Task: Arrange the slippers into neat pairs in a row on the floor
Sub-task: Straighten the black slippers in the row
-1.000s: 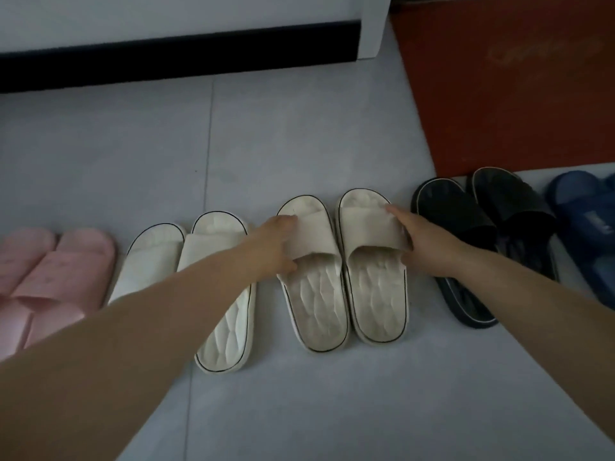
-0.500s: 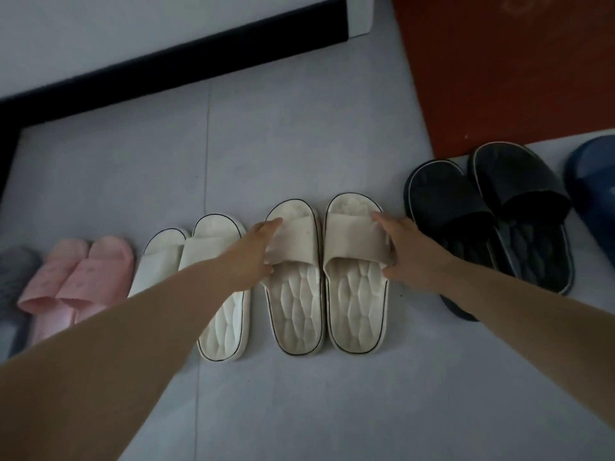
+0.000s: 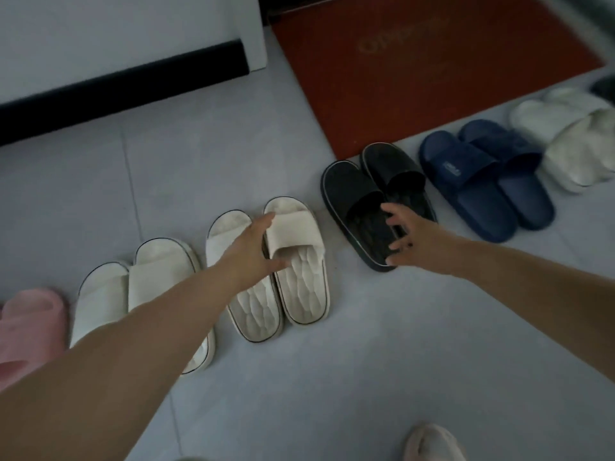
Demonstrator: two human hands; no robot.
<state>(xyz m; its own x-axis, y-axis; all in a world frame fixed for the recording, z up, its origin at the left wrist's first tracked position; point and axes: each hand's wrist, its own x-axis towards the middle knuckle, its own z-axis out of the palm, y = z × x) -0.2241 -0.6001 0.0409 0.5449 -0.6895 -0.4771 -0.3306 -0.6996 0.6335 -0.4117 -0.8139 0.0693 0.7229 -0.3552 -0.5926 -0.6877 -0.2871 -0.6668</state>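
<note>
Leaving beige slippers (image 3: pixel 301 284), right hand (image 3: pixel 412 239) splays over black slippers (image 3: pixel 352 194); left hand (image 3: pixel 251 251) stays loose.

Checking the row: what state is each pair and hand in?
Pink pair, cut off.
White pair, side by side.
Beige pair, side by side.
Black pair, together, skewed.
Navy pair, together, skewed.
Pale pair, blurred.
Left hand, open, on beige pair.
Right hand, open, over black pair.

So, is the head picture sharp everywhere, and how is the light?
Head view: the light is dim, without glare; the right hand is motion-blurred; the lettering on the doormat and the top right corner are smeared; the beige pair near the left hand is fairly sharp.
</note>
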